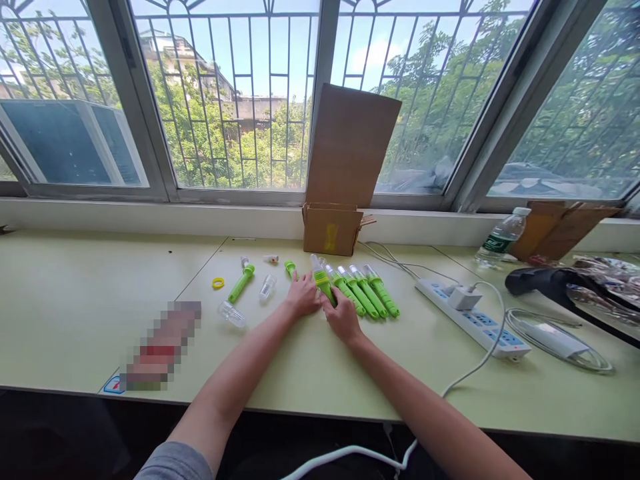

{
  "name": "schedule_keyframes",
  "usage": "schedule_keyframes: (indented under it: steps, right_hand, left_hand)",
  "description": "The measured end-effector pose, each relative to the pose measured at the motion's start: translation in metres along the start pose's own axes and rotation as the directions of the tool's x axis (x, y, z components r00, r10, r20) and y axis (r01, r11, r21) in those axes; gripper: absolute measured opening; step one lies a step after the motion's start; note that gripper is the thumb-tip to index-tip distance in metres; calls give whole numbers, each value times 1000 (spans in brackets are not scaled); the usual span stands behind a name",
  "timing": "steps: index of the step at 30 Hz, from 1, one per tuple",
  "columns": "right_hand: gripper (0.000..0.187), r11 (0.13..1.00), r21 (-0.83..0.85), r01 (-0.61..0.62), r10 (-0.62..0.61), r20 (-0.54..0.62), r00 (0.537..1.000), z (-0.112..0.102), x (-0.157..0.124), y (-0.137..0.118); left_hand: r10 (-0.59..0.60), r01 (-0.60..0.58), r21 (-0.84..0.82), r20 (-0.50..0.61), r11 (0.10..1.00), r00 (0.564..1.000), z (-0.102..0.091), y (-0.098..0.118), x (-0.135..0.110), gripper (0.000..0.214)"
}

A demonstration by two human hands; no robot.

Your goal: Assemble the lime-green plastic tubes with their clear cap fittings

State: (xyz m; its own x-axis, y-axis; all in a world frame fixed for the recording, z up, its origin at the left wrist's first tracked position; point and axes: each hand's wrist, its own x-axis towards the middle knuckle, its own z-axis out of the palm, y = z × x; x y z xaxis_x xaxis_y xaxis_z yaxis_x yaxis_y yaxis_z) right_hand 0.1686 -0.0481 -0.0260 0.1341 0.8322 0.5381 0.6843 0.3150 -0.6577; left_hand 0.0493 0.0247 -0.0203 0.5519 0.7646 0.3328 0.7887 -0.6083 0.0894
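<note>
Several green brush-like tools with clear caps lie in a row on the pale green table. My left hand and my right hand meet around the leftmost tool of the row; both have fingers closed on its green handle. To the left lie another green tool, a short green piece, clear caps, a small white part and a yellow ring.
An open cardboard box stands behind the tools against the window sill. A white power strip with a plugged charger and cables lies at right, beside a water bottle, a black object and plastic bags.
</note>
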Motion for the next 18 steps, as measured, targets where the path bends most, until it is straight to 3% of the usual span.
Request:
schedule_keyframes:
  steps: [18]
  right_hand:
    - [33,1000,12,-1,1,9,1000,-2,0,-4]
  left_hand:
    - [35,-35,25,-4,999,999,7,-3,6,42]
